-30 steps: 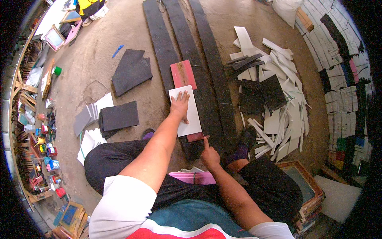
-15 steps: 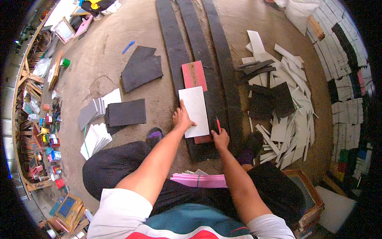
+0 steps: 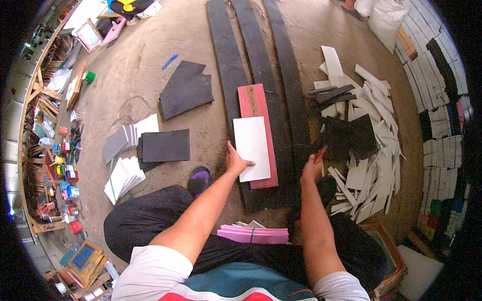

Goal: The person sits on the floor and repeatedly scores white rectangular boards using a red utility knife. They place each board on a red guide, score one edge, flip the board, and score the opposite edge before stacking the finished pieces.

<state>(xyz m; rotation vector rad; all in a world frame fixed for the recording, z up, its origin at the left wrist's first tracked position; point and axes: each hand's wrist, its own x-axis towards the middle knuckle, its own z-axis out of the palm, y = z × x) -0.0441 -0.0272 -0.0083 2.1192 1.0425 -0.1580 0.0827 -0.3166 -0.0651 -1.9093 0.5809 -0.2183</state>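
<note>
My left hand (image 3: 237, 160) grips the left edge of a white rectangular sheet (image 3: 252, 143), thumb on top and fingers along the side. Beneath the sheet lies a longer pinkish-red board (image 3: 250, 96), which shows past its far end, right side and near end. The board rests across dark long planks (image 3: 283, 165). Off to the right, my right hand (image 3: 312, 168) is closed around a slim red cutter knife (image 3: 320, 154), close to black sheet pieces (image 3: 351, 135). Its blade is hard to make out against the dark background.
White offcuts (image 3: 384, 125) are heaped at the right. Black sheets (image 3: 165, 145) and fanned white sheets (image 3: 123, 175) lie left. A blue pen-like tool (image 3: 170, 61) lies farther off. Pink sheets (image 3: 253, 234) are stacked between my legs. Paint pots (image 3: 70, 175) line the left side.
My right hand has moved right with the cutter knife, away from the white sheet. More of the pinkish-red board shows along the sheet's right side. My left hand stays on the sheet.
</note>
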